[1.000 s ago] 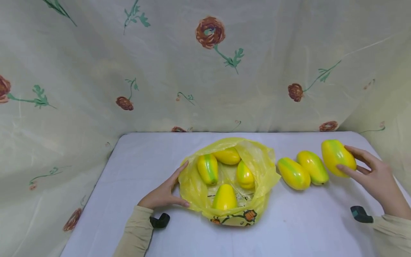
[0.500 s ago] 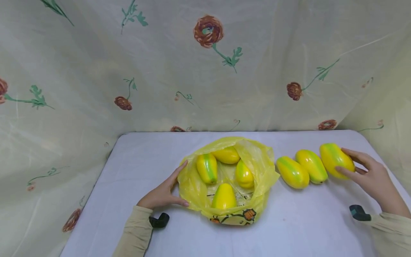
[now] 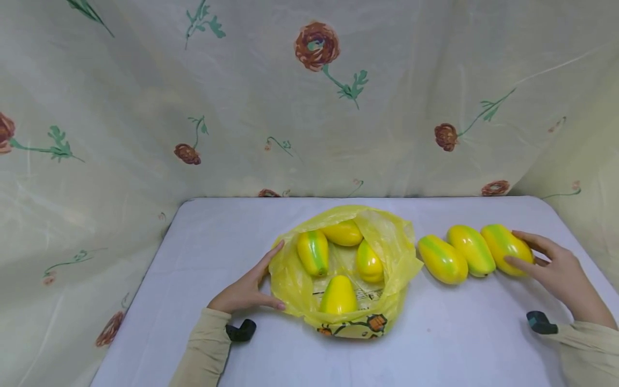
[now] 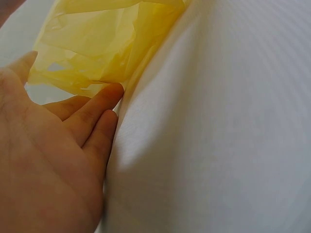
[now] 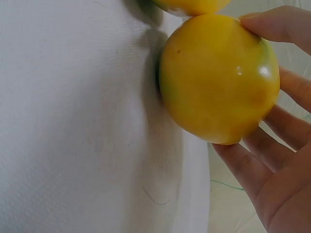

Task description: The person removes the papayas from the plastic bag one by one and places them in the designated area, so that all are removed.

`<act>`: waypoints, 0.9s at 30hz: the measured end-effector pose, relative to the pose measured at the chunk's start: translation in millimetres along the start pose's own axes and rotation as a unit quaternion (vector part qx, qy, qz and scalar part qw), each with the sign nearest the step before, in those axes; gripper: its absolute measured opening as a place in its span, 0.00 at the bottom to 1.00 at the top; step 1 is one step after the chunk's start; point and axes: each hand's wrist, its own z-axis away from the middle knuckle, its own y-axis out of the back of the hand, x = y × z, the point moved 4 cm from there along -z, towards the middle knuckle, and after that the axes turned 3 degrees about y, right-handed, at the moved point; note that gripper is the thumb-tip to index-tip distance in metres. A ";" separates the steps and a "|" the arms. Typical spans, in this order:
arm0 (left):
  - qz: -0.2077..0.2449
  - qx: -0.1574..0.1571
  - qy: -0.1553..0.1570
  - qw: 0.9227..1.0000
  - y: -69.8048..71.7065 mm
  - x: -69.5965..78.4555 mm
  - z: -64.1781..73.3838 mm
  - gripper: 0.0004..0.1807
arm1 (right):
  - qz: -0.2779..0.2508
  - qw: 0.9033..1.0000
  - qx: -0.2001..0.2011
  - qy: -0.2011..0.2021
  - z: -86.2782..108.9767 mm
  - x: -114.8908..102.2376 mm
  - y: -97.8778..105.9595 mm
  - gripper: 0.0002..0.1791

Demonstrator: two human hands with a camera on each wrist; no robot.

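Observation:
In the head view a yellow plastic bag [image 3: 285,277] with a printed front stands wide open. Several glossy yellow papayas with green stripes lie inside it, one papaya [image 3: 338,295] near the front. My left hand [image 3: 242,290] rests against the bag's left side, thumb and fingers spread; in the left wrist view its straight fingers touch the yellow plastic [image 4: 97,43]. At the right, my right hand [image 3: 556,269] holds a papaya [image 3: 505,250] between thumb and fingers, low at the table. The right wrist view shows that papaya's rounded end [image 5: 218,82], with the thumb and fingertips against it.
Two more papayas, the left one [image 3: 442,259] and the middle one [image 3: 470,250], lie side by side between the bag and the held papaya. A white cloth covers the table [image 3: 435,349]. Flower-printed curtains [image 3: 387,107] hang behind and at the sides.
My right hand has lowered its papaya to the table, beside the other two, from a raised position. My left hand and the bag have stayed in place.

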 end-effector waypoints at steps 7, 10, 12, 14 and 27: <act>0.005 -0.003 0.002 1.000 -0.3 -0.9 -0.6 0.69 | -0.007 1.000 -0.004 -0.006 -0.8 1.0 -1.6 0.45; 0.005 -0.005 0.003 1.000 -0.5 -0.8 -0.7 0.69 | -0.015 1.000 -0.003 -0.003 -0.9 1.9 -2.1 0.46; 0.006 -0.006 0.004 1.000 -0.6 -0.8 -0.7 0.69 | -0.005 1.000 0.001 -0.005 -0.2 3.3 -1.6 0.46; 0.009 -0.007 0.002 1.000 -0.6 -0.4 -0.7 0.69 | -0.009 1.000 0.005 0.000 0.4 5.0 -0.7 0.46; 0.005 -0.009 -0.006 1.000 1.4 2.0 1.0 0.69 | -0.022 0.999 0.039 0.018 1.6 9.4 4.4 0.43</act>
